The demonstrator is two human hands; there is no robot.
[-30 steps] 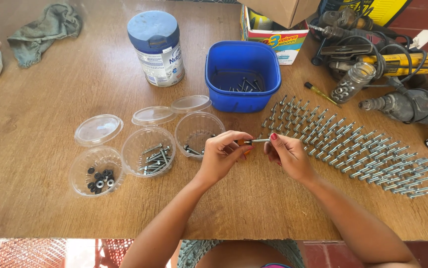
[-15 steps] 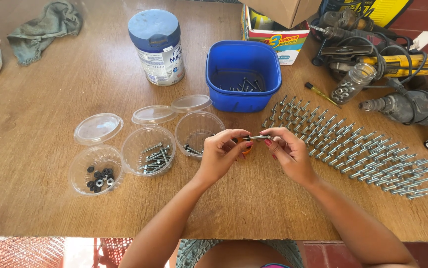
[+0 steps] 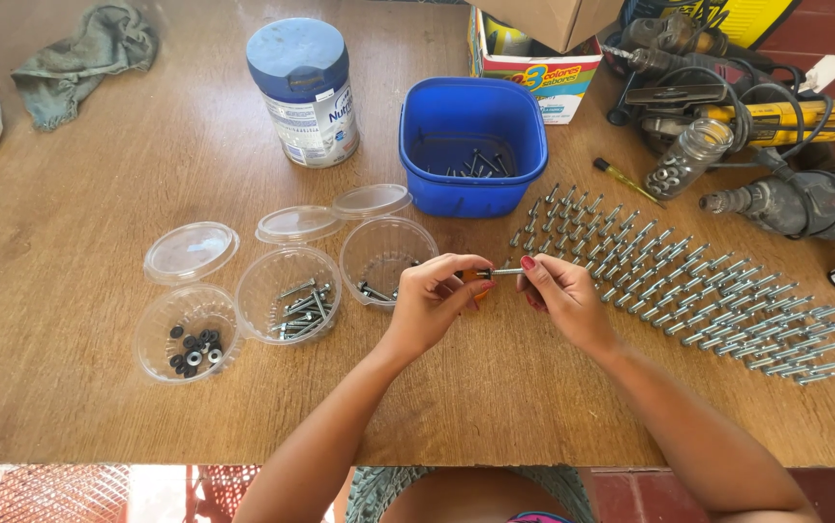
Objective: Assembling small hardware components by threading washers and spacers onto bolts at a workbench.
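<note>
Thin shiny metal bolt point(image 3: 504, 272), pinched at both ends by left hand point(image 3: 432, 302) and right hand point(image 3: 561, 300), round clear plastic cup point(image 3: 387, 259) just beside left hand, rows of bolts point(image 3: 688, 286) lying beside right hand, smooth wooden table point(image 3: 69, 407) underneath.

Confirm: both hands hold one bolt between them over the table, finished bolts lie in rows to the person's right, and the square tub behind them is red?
Not quite. The head view shows the square tub is blue, not red. The rest holds: the left hand and right hand hold one bolt between them over the table, and the rows of bolts lie to the right.
</note>
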